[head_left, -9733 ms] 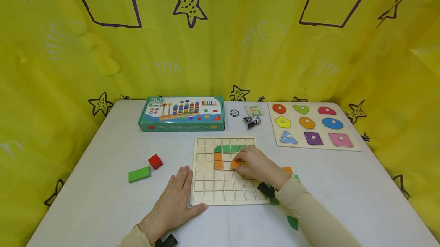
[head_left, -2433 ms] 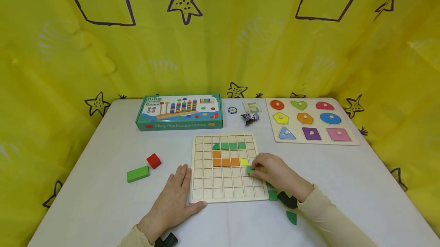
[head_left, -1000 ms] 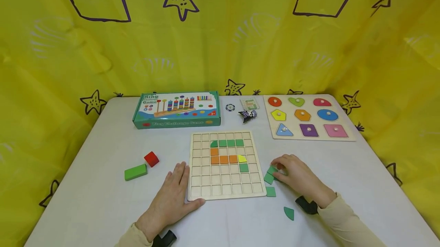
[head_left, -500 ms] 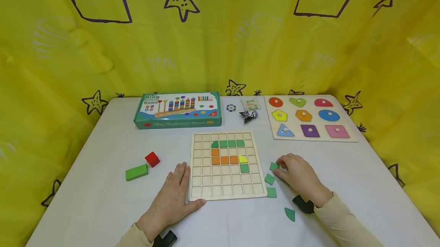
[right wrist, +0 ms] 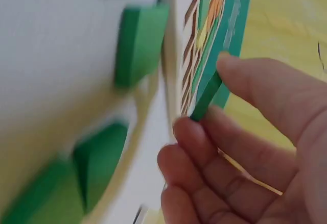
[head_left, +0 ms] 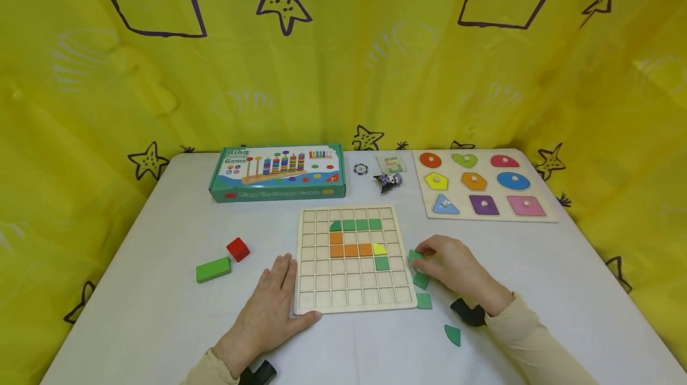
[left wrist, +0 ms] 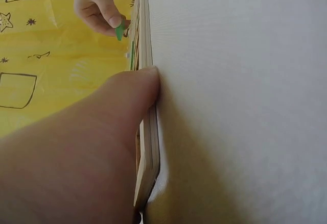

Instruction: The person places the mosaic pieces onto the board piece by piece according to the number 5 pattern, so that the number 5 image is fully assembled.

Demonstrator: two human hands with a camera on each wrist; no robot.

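Note:
My right hand (head_left: 456,269) pinches a green square tile (head_left: 414,255) between thumb and fingers, just off the right edge of the wooden grid board (head_left: 316,298). The right wrist view shows this tile (right wrist: 208,97) held on edge, clear of the table. My left hand (head_left: 264,313) lies with straight fingers along the board's left edge; its thumb (left wrist: 138,89) touches the front edge. On the board are a row of green tiles (head_left: 362,225), orange tiles (head_left: 350,250) in an L, a yellow rounded tile (head_left: 378,249) and a green square (head_left: 381,263) below it.
Loose green squares (head_left: 424,301) and a green quarter-round tile (head_left: 452,335) lie right of the board. At left are a red cube (head_left: 238,249) and green block (head_left: 213,270). Behind stand a game box (head_left: 277,173), small figurine (head_left: 389,181), pattern card (head_left: 390,164) and shape puzzle (head_left: 485,185).
Orange tiles, the yellow tile and a green square have been set on the board by my right hand. It then picked up another green square and moved left. My left hand stays.

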